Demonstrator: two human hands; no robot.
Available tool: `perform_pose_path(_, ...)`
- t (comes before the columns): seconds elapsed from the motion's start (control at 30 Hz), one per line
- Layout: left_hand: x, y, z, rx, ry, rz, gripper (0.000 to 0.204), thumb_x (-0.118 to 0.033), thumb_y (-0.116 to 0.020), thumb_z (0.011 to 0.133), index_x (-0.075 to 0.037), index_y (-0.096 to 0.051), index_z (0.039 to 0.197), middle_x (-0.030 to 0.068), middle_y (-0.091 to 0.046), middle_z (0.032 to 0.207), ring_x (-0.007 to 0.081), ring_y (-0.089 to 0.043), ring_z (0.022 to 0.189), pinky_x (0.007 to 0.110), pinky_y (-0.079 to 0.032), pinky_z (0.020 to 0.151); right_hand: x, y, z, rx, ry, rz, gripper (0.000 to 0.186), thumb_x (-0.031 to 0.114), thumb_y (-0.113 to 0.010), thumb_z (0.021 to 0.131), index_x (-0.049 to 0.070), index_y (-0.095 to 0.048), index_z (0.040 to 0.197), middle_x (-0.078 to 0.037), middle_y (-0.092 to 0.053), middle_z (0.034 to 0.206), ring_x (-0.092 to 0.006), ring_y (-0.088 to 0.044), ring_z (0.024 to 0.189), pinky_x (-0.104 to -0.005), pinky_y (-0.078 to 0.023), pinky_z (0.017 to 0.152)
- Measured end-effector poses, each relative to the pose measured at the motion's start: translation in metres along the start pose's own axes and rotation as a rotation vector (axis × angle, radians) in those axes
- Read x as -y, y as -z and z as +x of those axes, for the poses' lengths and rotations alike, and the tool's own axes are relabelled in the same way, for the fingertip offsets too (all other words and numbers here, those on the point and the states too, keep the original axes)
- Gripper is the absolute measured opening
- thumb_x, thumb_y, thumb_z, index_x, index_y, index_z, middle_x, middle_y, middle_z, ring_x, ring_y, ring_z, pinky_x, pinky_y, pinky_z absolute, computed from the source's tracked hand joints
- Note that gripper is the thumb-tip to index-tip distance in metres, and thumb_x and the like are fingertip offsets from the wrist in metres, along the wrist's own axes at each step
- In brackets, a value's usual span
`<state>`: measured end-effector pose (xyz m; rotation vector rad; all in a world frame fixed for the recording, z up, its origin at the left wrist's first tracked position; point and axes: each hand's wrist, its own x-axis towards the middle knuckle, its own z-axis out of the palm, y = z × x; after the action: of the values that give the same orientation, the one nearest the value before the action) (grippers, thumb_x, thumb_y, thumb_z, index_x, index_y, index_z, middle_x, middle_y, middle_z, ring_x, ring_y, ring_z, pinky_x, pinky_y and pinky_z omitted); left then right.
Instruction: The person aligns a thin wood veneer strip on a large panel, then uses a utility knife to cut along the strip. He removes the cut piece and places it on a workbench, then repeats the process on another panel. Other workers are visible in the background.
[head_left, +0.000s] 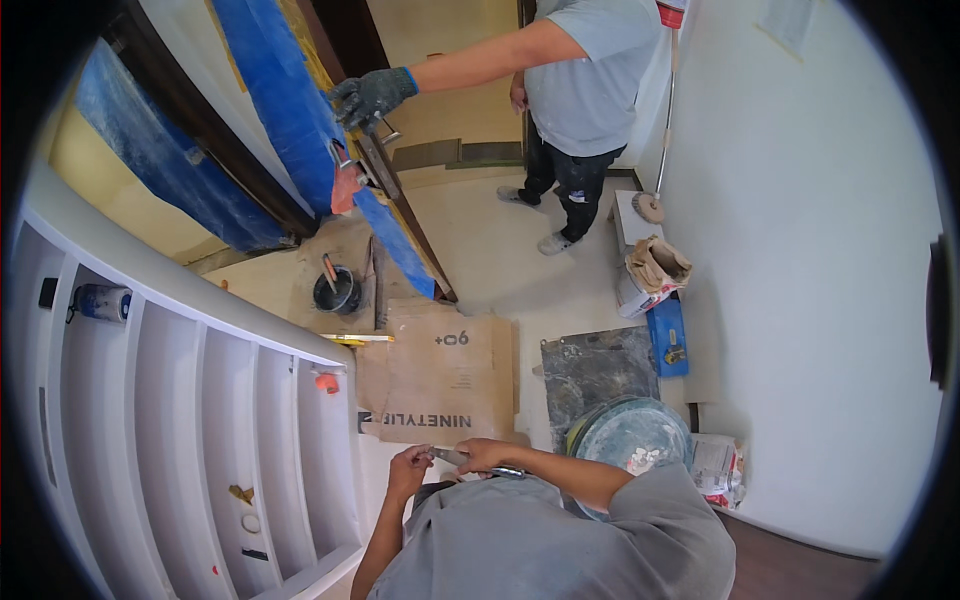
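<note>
The right hand (pixel 484 455) has its fingers closed round a slim grey tool (pixel 449 456) (too small to tell its exact kind), which lies between the two hands. The left hand (pixel 408 469) bends its fingers at the tool's left end; whether they grip it, I cannot tell. Cardboard (pixel 440 370) lies on the floor (pixel 490 270) ahead, a round tub (pixel 615 430) to the right.
</note>
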<state>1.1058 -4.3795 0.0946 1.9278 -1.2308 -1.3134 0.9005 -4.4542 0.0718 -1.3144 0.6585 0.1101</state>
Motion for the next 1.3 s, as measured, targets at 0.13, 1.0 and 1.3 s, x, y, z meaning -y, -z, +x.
perform_pose_path(0.13,-0.016,-0.002,-0.003,-0.030,0.247,-0.547,0.024,-0.009,-0.057,0.085,0.003,-0.057,0.106,0.0097,-0.065,0.087,0.0161,-0.064,0.074,0.026,-0.052,0.067,0.001,-0.004,-0.001,-0.022,0.019,0.073,0.041,0.025,-0.070,0.076,0.002,-0.052,0.104,-0.008,-0.057,0.064,-0.0145,-0.054,0.046,-0.0273,-0.045,0.043)
perform_pose_path(1.0,0.003,0.016,-0.005,-0.079,0.315,-1.039,0.016,-0.025,-0.053,0.091,-0.009,-0.056,0.092,0.0008,-0.056,0.077,0.0119,-0.053,0.068,0.028,-0.047,0.067,0.030,-0.003,-0.011,-0.015,0.163,-0.082,0.033,0.032,-0.061,0.084,0.004,-0.050,0.098,-0.004,-0.054,0.061,-0.0136,-0.052,0.044,-0.0284,-0.042,0.043)
perform_pose_path(1.3,0.009,0.009,-0.004,-0.197,0.333,-0.969,0.016,-0.028,-0.053,0.091,-0.012,-0.055,0.086,-0.0025,-0.051,0.073,0.0107,-0.050,0.065,0.029,-0.046,0.067,0.020,-0.010,-0.012,0.050,0.132,0.147,0.031,0.027,-0.062,0.084,0.005,-0.051,0.103,-0.004,-0.054,0.066,-0.0120,-0.050,0.047,-0.0275,-0.042,0.043)
